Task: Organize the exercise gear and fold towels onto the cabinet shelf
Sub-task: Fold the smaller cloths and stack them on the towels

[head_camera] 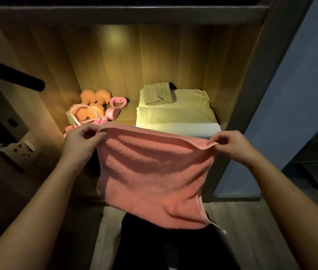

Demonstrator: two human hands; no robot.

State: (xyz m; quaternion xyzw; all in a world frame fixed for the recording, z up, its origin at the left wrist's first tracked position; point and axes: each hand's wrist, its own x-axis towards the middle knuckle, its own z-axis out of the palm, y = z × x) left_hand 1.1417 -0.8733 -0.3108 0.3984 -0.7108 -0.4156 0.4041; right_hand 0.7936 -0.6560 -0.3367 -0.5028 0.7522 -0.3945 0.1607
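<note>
We hold the pink towel [154,172] up in front of the cabinet shelf [128,112], off the shelf and hanging free below its front edge. Our left hand [80,140] pinches the upper left corner and our right hand [230,145] pinches the upper right corner, both clamped on the cloth and well apart, so the top hem is stretched between them. The hem seems to show two layers, so we judge the towel is already doubled once, though we cannot be sure.

Much of the job looks done. The exercise gear sits gathered at the left end of the shelf: orange dumbbells [93,98] toward the back left corner, a pink jump rope [84,118] coiled in front of them near the front edge, and a pink heart-shaped grip [117,102] just beside them on the right. At the right end a stack of folded towels [177,117] fills the space from the front edge back, with a small grey cloth [159,95] folded on top toward the rear.

What is left, as far as we can see, is this one towel: we would fold it smaller and lay it on the stack or in the bare strip between the gear and the stack. The rope's loose end trails toward the front left corner and may want tucking in.

The shelf is the only holder in view; the one above shows only its dark underside.
</note>
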